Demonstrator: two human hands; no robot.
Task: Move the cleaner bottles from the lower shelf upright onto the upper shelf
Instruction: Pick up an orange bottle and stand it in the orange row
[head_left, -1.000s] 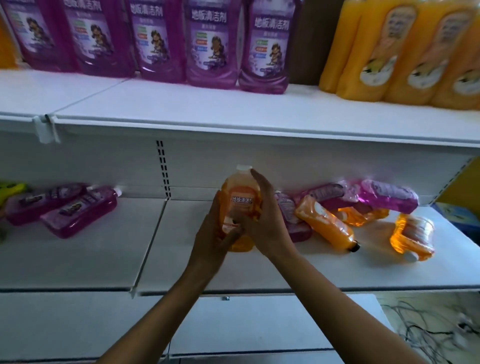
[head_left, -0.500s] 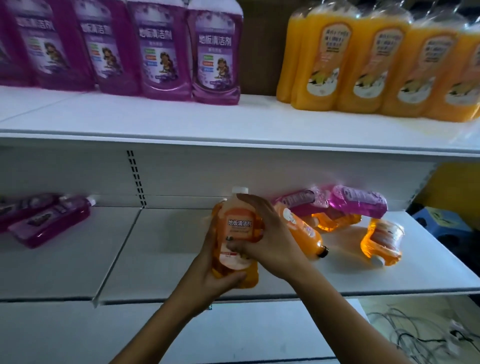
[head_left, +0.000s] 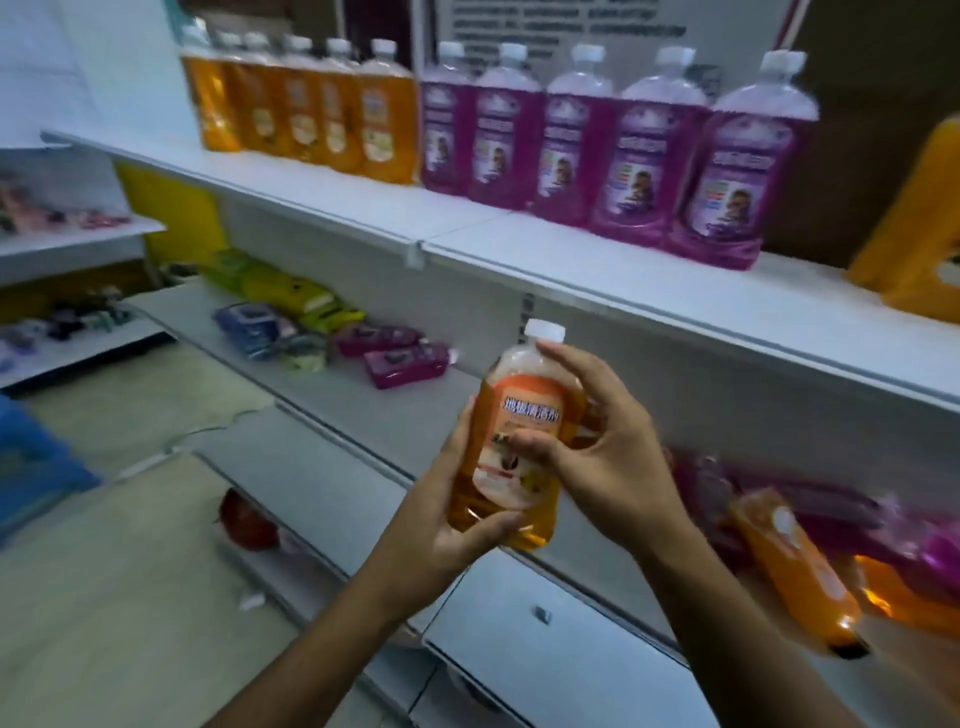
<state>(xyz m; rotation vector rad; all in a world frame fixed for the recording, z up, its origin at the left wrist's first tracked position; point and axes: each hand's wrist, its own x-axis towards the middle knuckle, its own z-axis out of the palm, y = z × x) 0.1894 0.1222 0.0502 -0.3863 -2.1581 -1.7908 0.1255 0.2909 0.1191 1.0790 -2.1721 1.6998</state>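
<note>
An orange cleaner bottle (head_left: 511, 447), clear plastic with a white cap, stands nearly upright, cap up, in front of the shelving, between lower and upper shelf (head_left: 597, 265). Its blurred label reads "地板清洁剂". The left hand (head_left: 441, 519) grips its base; the right hand (head_left: 597, 457) pinches its label side.

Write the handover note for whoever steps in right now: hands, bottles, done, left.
Left hand grips the base of the orange bottle; right hand holds its label side. It is upright, in the air, below the upper shelf.
Done: orange and purple bottles stand in a row up there.
Left: shelve this one; purple bottles and an orange bottle on its side lie on the lower shelf.
</note>
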